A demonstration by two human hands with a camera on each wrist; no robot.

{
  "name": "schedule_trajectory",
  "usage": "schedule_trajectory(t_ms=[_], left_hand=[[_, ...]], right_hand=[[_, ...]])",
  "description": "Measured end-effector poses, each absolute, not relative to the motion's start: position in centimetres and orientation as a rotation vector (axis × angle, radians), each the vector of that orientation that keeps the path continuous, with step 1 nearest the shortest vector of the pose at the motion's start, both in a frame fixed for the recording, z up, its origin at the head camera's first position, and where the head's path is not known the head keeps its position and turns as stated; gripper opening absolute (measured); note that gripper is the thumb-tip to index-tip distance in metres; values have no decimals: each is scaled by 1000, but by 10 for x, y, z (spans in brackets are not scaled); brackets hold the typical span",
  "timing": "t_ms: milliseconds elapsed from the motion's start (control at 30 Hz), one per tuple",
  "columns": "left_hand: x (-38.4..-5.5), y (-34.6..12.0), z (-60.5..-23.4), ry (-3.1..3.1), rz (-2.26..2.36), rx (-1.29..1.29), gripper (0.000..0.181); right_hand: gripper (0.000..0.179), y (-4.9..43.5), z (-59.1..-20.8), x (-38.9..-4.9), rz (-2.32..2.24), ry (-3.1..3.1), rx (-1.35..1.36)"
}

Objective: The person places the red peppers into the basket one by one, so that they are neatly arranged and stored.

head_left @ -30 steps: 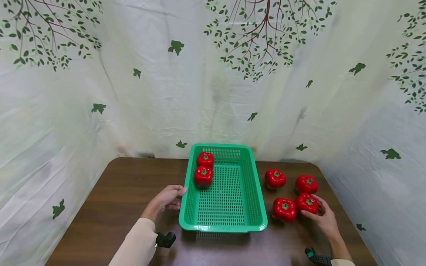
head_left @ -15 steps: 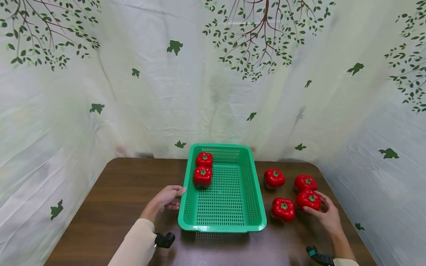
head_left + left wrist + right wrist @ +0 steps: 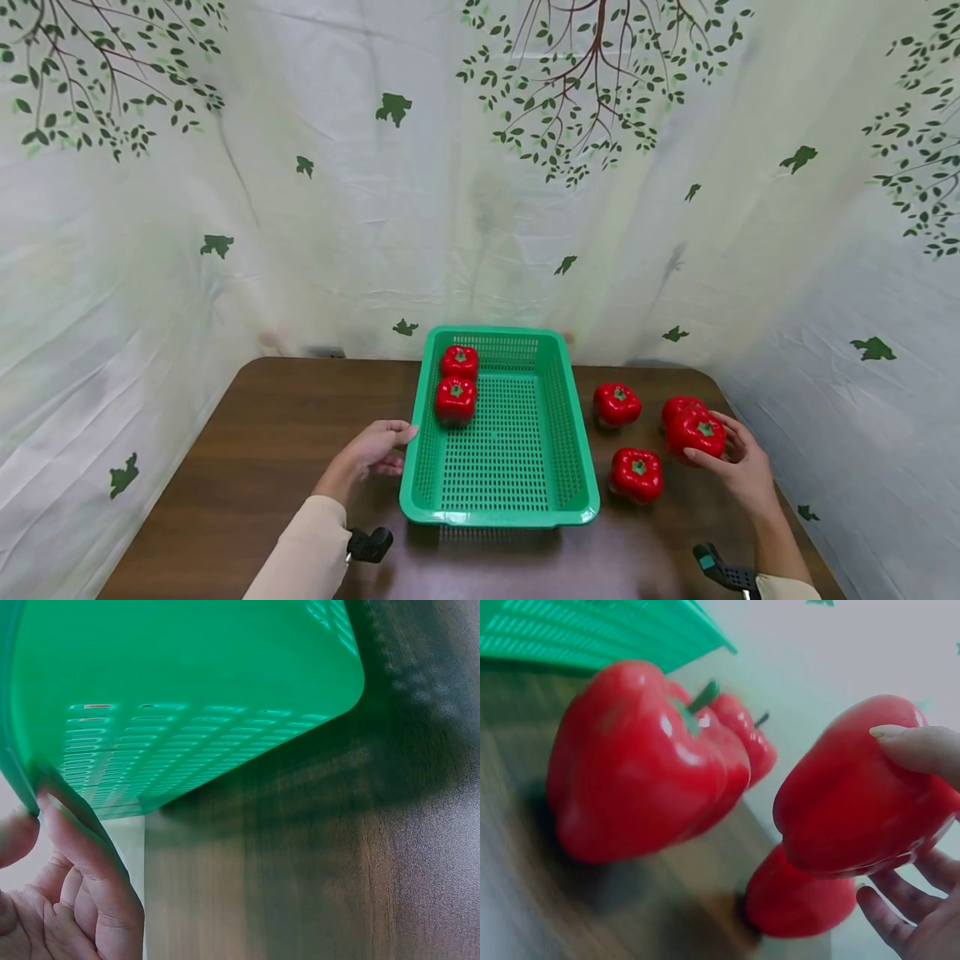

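My left hand (image 3: 375, 450) pinches the left rim of a green plastic basket (image 3: 588, 467) between thumb and fingers; the left wrist view shows the basket's slotted side wall (image 3: 225, 652) close up. Two red bell peppers (image 3: 455, 400) stand inside along its left side. At the right, my right hand (image 3: 746, 471) grips another red bell pepper (image 3: 862, 795), which is raised off the table. Behind and below it sits a further bell pepper (image 3: 799, 896), partly covered. Two more, a near bell pepper (image 3: 636, 475) and a far bell pepper (image 3: 617, 405), stand between the basket and my right hand.
A dark brown wooden table (image 3: 300, 417) carries everything. White cloth (image 3: 337, 250) printed with leaves and branches hangs behind it and along both sides. The basket's far end lies near the table's back edge.
My right hand has lifted its bell pepper off the table, moving slightly up and away, so it now overlaps the one behind. My left hand stays on the basket rim.
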State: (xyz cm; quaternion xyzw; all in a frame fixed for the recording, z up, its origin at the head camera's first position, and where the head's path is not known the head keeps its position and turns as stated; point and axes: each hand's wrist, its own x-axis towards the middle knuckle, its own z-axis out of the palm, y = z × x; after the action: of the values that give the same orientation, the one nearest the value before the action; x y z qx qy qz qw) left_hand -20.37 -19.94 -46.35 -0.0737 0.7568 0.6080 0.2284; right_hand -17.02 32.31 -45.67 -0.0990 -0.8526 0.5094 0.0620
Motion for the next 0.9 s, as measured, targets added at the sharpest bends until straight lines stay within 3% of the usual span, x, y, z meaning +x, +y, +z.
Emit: schedule_trajectory(t_ms=[900], left_hand=[[-203,-199,-462,2070,1674,-241,36]], right_hand=[[72,269,-436,-187,1722,-2615,148]])
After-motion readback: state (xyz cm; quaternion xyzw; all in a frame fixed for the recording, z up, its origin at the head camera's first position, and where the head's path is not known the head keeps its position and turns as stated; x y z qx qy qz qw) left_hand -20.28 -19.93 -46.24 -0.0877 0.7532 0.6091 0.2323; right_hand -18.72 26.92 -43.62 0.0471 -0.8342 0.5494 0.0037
